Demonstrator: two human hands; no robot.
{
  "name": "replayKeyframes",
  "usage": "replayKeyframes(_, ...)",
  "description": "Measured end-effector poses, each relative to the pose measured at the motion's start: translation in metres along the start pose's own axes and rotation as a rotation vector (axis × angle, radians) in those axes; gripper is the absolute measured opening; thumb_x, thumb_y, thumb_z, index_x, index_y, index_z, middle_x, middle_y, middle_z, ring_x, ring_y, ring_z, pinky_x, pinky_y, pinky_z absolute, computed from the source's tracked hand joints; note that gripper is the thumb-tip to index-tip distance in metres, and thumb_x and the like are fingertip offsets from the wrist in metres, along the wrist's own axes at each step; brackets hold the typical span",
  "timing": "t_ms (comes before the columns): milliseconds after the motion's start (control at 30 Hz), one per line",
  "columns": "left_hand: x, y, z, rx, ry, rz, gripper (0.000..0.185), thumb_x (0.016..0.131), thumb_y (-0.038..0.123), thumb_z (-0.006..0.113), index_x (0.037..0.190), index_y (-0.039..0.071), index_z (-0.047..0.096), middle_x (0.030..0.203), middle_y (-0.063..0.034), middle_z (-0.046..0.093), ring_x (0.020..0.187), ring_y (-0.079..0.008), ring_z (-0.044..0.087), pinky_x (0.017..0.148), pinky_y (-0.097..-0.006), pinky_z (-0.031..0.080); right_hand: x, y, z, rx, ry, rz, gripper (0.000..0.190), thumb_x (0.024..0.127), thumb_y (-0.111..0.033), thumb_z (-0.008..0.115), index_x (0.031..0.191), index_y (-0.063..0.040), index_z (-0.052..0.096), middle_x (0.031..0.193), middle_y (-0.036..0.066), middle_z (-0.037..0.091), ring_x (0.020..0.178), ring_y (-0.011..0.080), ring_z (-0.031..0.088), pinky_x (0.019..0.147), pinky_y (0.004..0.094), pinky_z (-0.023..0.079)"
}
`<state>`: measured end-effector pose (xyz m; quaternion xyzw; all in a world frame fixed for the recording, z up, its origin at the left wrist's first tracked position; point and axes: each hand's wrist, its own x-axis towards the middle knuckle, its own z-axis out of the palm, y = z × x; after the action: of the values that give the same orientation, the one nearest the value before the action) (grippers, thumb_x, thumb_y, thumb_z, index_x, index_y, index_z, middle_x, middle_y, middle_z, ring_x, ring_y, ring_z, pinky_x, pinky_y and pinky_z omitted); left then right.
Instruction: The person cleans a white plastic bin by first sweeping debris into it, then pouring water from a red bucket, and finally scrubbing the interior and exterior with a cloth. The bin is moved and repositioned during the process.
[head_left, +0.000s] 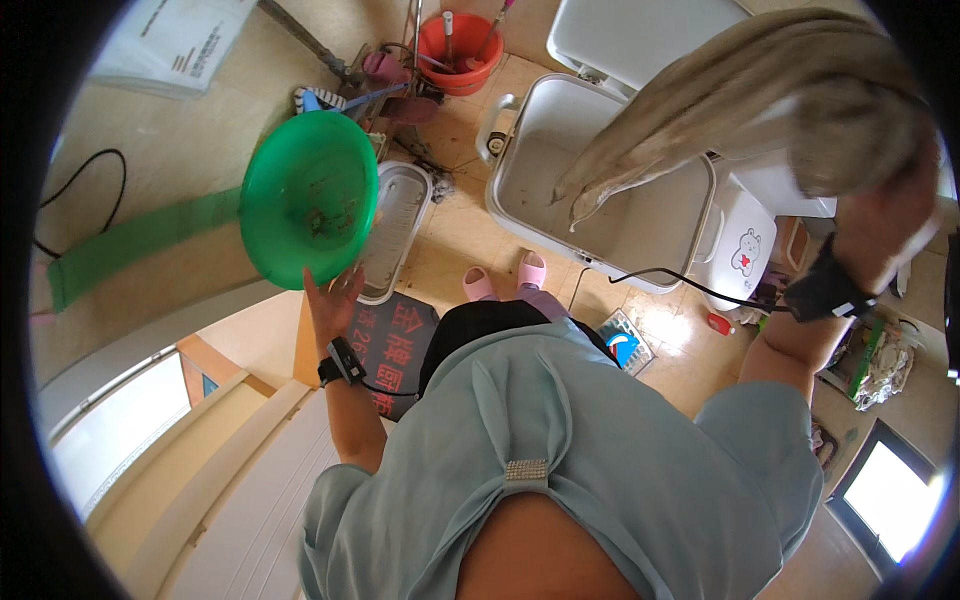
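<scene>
My left hand (334, 304) is at the near rim of a green plastic basin (309, 199), which has dark debris at its bottom. The fingers are spread, and whether they support the basin is hard to tell. Raised at the right, my right hand (892, 214) is blurred and closed on a bundle of greyish-beige fabric (720, 90). The fabric's two narrow ends hang over an open white bin-like container (600, 195) on the floor, its lid (637, 37) tipped back.
A red bucket (459, 56) with handled tools stands at the back. A pale tray (394, 225) lies beside the basin, near a dark mat bearing writing (397, 352). A white box with a bear picture (739, 232) adjoins the container. Cables run from both wrist devices.
</scene>
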<state>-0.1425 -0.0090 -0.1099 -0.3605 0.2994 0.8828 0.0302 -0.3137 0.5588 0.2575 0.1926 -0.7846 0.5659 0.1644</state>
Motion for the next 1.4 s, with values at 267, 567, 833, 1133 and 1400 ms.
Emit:
replayKeyframes(267,-0.006,-0.048,0.043,0.509,0.043,0.054,0.065,0.094,0.040,0.057,0.141,0.004,0.031,0.138,-0.0191,0.044,0.115,-0.0335,0.055,0.094,-0.0429,0.050,-0.094,0.261,0.065,-0.026,-0.737,0.989,0.031,0.084,-0.039,0.065,0.091,-0.009,0.062,0.080,-0.001,0.055,0.075,0.0123,0.053,0.060,0.0335,0.049)
replayKeyframes(567,0.062,-0.165,0.239,1.625,-0.327,0.929,0.089,0.076,0.014,0.073,0.148,0.007,0.022,0.143,-0.0271,0.031,0.129,-0.0425,0.041,0.100,-0.0419,0.043,-0.200,0.488,0.170,-0.438,-1.226,0.832,0.080,0.076,-0.042,0.073,0.140,-0.005,0.041,0.147,0.023,0.035,0.134,0.0354,0.037,0.108,0.0443,0.034)
replayKeyframes(833,0.081,-0.186,0.275,1.699,-0.152,0.711,0.092,0.074,-0.008,0.058,0.151,0.017,0.014,0.142,-0.0275,0.028,0.125,-0.0482,0.040,0.095,-0.0469,0.046,-0.275,0.512,0.223,-0.928,-1.062,0.646,0.064,0.077,-0.022,0.072,0.136,-0.012,0.048,0.139,0.018,0.038,0.132,0.0424,0.029,0.102,0.0525,0.041)
replayKeyframes(1133,0.073,-0.182,0.284,1.660,-0.070,0.542,0.094,0.073,-0.008,0.061,0.151,0.018,0.015,0.139,-0.0249,0.034,0.120,-0.0467,0.044,0.092,-0.0467,0.049,-0.274,0.500,0.217,-0.657,-1.606,0.568,0.037,0.081,-0.011,0.063,0.117,-0.009,0.062,0.121,0.020,0.058,0.114,0.0409,0.050,0.087,0.0552,0.049)
replayKeyframes(1400,0.078,-0.184,0.278,1.737,-0.042,0.508,0.091,0.074,-0.008,0.058,0.150,0.011,0.013,0.143,-0.0240,0.034,0.120,-0.0486,0.040,0.095,-0.0462,0.045,-0.272,0.542,0.282,-0.777,-0.668,0.437,0.041,0.077,-0.013,0.064,0.117,-0.007,0.060,0.124,0.016,0.054,0.117,0.0402,0.045,0.091,0.0484,0.048)
